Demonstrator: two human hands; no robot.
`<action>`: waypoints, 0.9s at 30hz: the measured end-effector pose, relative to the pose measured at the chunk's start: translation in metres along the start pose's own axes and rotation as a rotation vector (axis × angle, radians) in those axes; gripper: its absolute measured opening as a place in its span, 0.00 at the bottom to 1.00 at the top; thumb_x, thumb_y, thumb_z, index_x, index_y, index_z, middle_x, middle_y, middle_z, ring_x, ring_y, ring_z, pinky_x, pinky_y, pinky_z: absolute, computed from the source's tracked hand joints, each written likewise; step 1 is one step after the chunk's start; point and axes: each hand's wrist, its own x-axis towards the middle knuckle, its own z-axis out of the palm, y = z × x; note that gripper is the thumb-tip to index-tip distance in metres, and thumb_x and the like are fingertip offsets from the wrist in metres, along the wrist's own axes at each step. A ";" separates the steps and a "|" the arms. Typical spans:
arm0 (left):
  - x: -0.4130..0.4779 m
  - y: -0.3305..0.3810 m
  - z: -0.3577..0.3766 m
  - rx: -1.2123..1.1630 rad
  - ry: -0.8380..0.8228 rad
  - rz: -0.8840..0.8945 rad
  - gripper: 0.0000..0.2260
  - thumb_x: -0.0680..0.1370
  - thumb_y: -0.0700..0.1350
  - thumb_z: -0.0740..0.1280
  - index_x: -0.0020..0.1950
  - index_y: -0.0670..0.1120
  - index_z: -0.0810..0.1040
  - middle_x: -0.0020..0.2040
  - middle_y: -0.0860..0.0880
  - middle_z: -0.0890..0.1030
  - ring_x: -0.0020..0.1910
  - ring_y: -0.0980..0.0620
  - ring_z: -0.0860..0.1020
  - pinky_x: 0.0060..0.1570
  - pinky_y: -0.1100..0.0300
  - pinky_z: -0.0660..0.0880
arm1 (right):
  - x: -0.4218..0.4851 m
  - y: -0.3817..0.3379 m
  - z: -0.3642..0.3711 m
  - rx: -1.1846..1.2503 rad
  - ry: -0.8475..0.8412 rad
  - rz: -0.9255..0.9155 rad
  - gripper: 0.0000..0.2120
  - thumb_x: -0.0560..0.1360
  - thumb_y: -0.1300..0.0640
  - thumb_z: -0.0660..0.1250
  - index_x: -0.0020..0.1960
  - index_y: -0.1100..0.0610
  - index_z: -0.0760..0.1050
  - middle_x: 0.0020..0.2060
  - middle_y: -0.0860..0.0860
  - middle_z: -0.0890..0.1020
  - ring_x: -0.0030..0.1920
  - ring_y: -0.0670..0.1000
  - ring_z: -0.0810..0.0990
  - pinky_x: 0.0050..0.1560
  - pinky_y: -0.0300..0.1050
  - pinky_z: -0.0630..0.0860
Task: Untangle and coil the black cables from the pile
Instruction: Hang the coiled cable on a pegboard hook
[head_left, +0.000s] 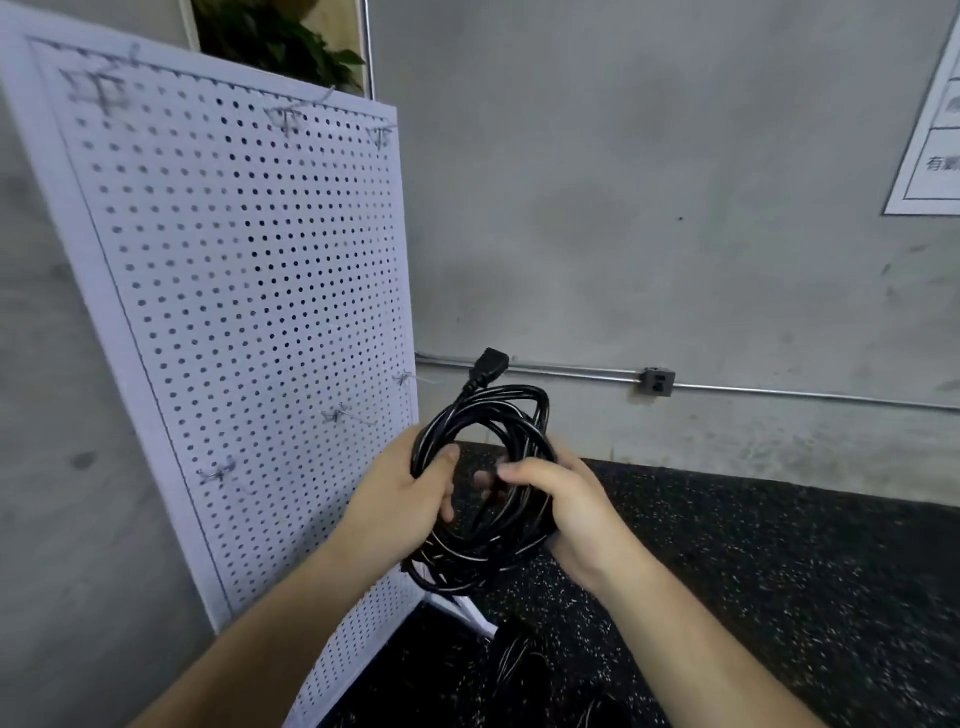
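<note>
A grey concrete wall (649, 208) fills most of the view, marked with scuffs and stains. In front of it on the left a tall white pegboard (234, 286) stands tilted, its foot on the floor. The black floor (753, 571), flecked with white, spreads across the lower right. Two bare forearms reach up from the bottom edge and meet at a coil of black cable (511, 397), which is held up in the air in front of the pegboard's right edge, above the floor. The left hand (400, 499) grips the left side of the coil, its thumb laid over the strands and its fingers curled round behind them. The right hand (566, 514) grips the right side, fingers wrapped round the bundle and thumb pointing left across the middle of the loop. The loops hang a little loose below the hands. At the bottom edge more dark cable (519, 670) lies on the floor, too blurred to make out well. A white sign (930, 130) hangs at the upper right, cut off by the edge. Green leaves (280, 41) show above the pegboard. A thin metal pipe (779, 391) runs along the wall through a small grey socket box (657, 383). The cable's plug (488, 361) sticks up from the top of the coil. A few wire hooks (343, 415) sit in the pegboard.
</note>
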 end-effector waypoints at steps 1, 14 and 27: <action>0.000 -0.002 -0.002 0.009 0.007 -0.006 0.09 0.85 0.48 0.61 0.45 0.50 0.74 0.31 0.50 0.79 0.29 0.58 0.78 0.34 0.68 0.71 | 0.004 0.003 0.002 -0.004 -0.013 0.001 0.09 0.71 0.65 0.72 0.51 0.63 0.80 0.44 0.64 0.85 0.47 0.62 0.85 0.53 0.57 0.80; 0.021 -0.030 -0.046 0.557 -0.075 0.041 0.02 0.82 0.49 0.66 0.51 0.53 0.76 0.37 0.54 0.79 0.32 0.60 0.76 0.31 0.67 0.67 | 0.030 0.007 0.032 -1.479 -0.036 -0.810 0.48 0.69 0.44 0.73 0.82 0.45 0.50 0.80 0.47 0.55 0.81 0.50 0.48 0.80 0.50 0.44; -0.003 -0.002 -0.095 0.147 -0.311 -0.016 0.08 0.79 0.40 0.72 0.55 0.50 0.80 0.41 0.45 0.86 0.43 0.50 0.85 0.47 0.54 0.81 | 0.017 -0.012 0.038 -0.460 -0.213 -0.066 0.04 0.75 0.61 0.75 0.45 0.53 0.82 0.32 0.52 0.83 0.34 0.49 0.82 0.43 0.49 0.78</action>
